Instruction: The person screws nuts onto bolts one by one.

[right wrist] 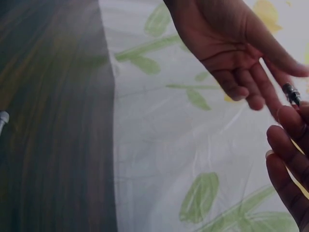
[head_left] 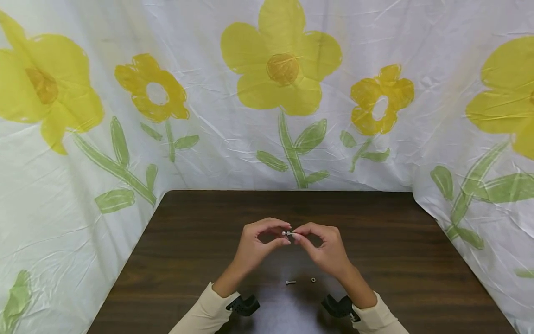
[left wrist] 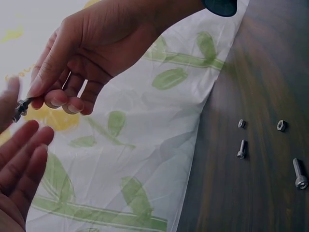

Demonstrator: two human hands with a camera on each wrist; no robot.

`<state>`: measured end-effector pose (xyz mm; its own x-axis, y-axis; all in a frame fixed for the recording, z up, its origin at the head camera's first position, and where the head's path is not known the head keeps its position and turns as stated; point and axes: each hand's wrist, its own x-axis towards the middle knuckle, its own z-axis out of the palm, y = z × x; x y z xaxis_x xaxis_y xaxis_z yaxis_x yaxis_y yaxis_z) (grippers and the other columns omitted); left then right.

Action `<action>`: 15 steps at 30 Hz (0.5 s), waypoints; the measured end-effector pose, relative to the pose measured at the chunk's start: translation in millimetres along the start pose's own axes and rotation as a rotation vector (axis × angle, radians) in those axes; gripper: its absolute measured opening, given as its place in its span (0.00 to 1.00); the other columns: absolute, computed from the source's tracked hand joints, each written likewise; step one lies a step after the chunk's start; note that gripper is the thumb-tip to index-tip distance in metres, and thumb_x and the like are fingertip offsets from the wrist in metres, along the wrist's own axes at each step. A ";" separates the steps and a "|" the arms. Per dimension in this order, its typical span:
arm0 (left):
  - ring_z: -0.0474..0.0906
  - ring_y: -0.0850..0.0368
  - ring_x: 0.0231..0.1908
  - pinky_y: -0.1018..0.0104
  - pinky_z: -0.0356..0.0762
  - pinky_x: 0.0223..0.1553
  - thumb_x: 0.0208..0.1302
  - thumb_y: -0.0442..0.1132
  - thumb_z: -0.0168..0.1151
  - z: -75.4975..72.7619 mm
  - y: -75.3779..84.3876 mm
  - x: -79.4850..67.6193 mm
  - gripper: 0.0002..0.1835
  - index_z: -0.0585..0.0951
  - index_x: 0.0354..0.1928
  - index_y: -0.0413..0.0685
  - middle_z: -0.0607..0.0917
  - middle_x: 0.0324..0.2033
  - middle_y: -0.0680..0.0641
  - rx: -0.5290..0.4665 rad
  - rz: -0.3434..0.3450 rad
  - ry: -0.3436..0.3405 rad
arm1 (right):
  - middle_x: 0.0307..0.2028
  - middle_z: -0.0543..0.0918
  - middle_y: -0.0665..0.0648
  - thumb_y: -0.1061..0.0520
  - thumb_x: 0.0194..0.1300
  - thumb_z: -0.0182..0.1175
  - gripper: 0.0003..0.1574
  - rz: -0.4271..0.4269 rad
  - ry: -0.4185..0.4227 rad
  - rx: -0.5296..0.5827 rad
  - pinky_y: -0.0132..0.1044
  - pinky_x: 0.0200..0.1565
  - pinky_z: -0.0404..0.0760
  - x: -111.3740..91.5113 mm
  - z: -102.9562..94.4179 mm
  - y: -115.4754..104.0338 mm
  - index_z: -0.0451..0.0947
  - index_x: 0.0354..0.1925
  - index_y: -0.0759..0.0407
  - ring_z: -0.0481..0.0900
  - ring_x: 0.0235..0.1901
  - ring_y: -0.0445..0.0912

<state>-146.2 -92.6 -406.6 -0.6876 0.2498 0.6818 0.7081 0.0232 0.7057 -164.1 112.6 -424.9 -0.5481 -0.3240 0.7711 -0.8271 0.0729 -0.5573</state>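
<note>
Thumb and fingertips of my right hand (head_left: 327, 246) pinch the end of a small metal bolt (head_left: 287, 233) above the table. It appears to carry a nut, dark and small in the right wrist view (right wrist: 291, 93). My left hand (head_left: 258, 241) surrounds the bolt's head end, thumb below and index finger above, with a gap showing on both sides. The left thumb is blurred in the left wrist view. On the table below the hands lie a loose bolt (head_left: 290, 282) and a nut (head_left: 313, 279).
The left wrist view shows two bolts, one nearer (left wrist: 300, 175) and one farther (left wrist: 242, 150), plus two nuts, one left (left wrist: 241, 123) and one right (left wrist: 282, 125). Around the dark wooden table (head_left: 187, 241) hangs a white flowered cloth (head_left: 217, 148). Both wrists wear black bands.
</note>
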 end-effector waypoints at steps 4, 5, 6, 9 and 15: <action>0.85 0.53 0.33 0.46 0.85 0.32 0.49 0.18 0.74 0.0 -5.0 -0.3 0.16 0.85 0.42 0.33 0.88 0.37 0.39 0.006 0.080 -0.001 | 0.29 0.87 0.51 0.76 0.57 0.69 0.17 -0.018 -0.005 0.004 0.30 0.35 0.83 -1.4 -0.9 2.8 0.85 0.39 0.57 0.85 0.28 0.42; 0.85 0.53 0.33 0.49 0.86 0.33 0.50 0.17 0.74 0.0 -6.0 -0.2 0.16 0.86 0.41 0.34 0.88 0.36 0.39 0.009 0.095 -0.002 | 0.29 0.87 0.51 0.76 0.57 0.69 0.17 -0.017 -0.007 0.003 0.30 0.35 0.83 -1.8 -1.1 3.2 0.85 0.39 0.57 0.85 0.28 0.41; 0.85 0.53 0.33 0.51 0.86 0.33 0.50 0.17 0.73 0.1 -6.3 -0.1 0.15 0.86 0.41 0.34 0.87 0.36 0.40 0.010 0.106 -0.004 | 0.29 0.87 0.50 0.75 0.58 0.69 0.17 -0.016 -0.008 0.003 0.30 0.35 0.83 -2.2 -1.3 3.3 0.85 0.39 0.57 0.85 0.28 0.41; 0.84 0.53 0.33 0.57 0.86 0.34 0.51 0.16 0.72 0.4 -6.6 0.3 0.14 0.86 0.39 0.34 0.87 0.35 0.40 0.017 0.127 -0.010 | 0.29 0.87 0.49 0.75 0.59 0.69 0.16 -0.009 -0.010 -0.001 0.30 0.36 0.83 -2.9 -1.5 3.6 0.85 0.39 0.56 0.85 0.29 0.41; 0.83 0.56 0.32 0.53 0.86 0.33 0.52 0.18 0.72 1.4 2.0 2.0 0.12 0.86 0.38 0.34 0.87 0.33 0.41 0.039 0.097 -0.004 | 0.29 0.87 0.51 0.75 0.58 0.68 0.17 -0.025 -0.009 0.013 0.30 0.35 0.83 -1.9 -1.6 3.1 0.85 0.39 0.56 0.85 0.28 0.42</action>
<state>-146.0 -90.7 -404.1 -0.6151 0.2561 0.7457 0.7771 0.0368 0.6283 -165.8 114.9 -427.7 -0.5259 -0.3342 0.7821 -0.8390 0.0528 -0.5416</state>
